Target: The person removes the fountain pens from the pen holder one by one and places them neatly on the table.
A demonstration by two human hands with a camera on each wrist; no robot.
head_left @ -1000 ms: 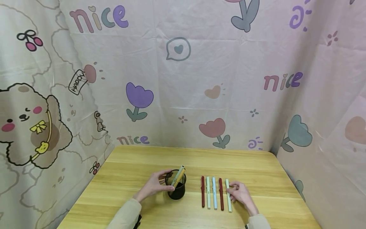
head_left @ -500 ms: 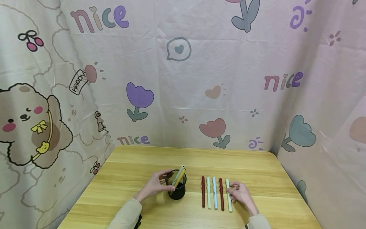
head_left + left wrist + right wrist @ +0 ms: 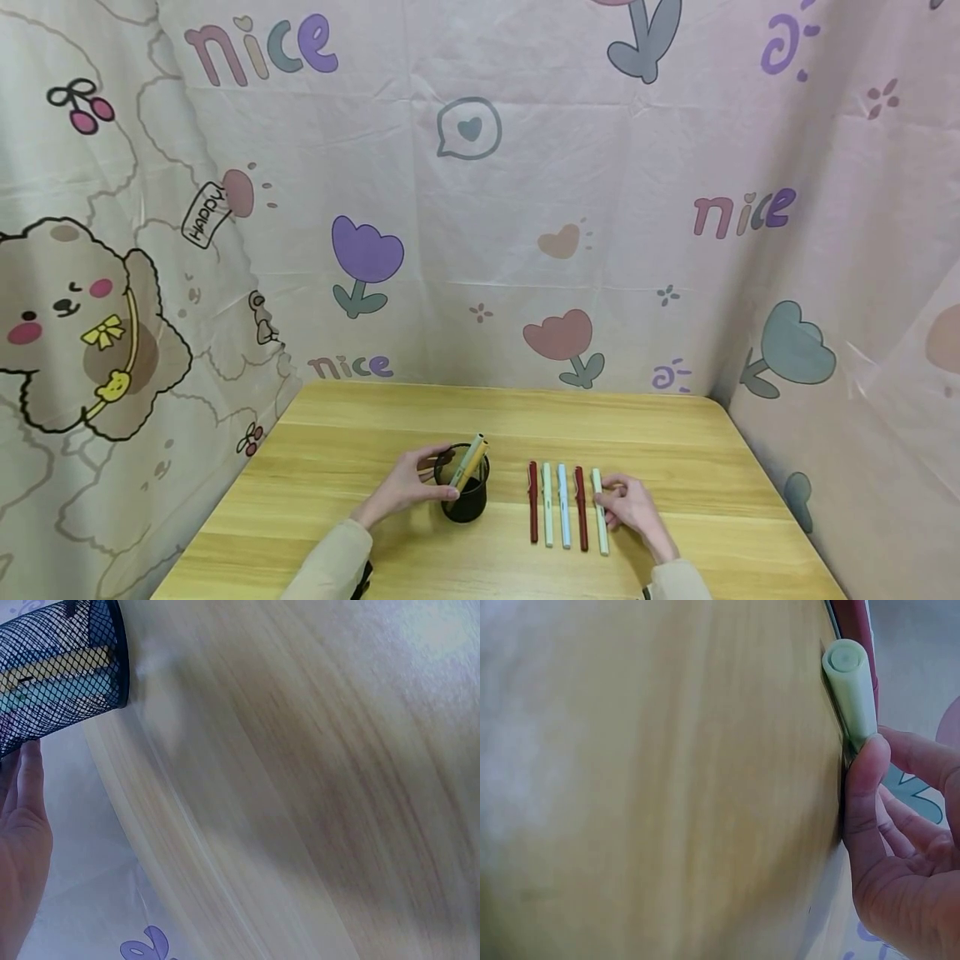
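A black mesh pen holder (image 3: 463, 502) stands upright on the table, with a green pen (image 3: 467, 462) and a yellow pen (image 3: 474, 468) leaning inside it. My left hand (image 3: 411, 482) holds the holder from its left side, thumb in front and fingers behind. The mesh wall (image 3: 67, 690) also shows in the left wrist view. At the right end of a row of pens, my right hand (image 3: 628, 507) pinches a pale green pen (image 3: 601, 525) between thumb and forefinger. That pen's round end (image 3: 845, 660) faces the right wrist camera.
Left of the pinched pen lie a dark red pen (image 3: 581, 510), a light blue pen (image 3: 563, 507), another pale green pen (image 3: 547, 507) and another dark red pen (image 3: 533, 503), side by side. The wooden table (image 3: 360, 417) meets a patterned cloth (image 3: 480, 217) at its back and sides.
Almost nothing differs. The pale green pen under my right hand has shifted very slightly away from me; the left hand and pen holder keep their place.
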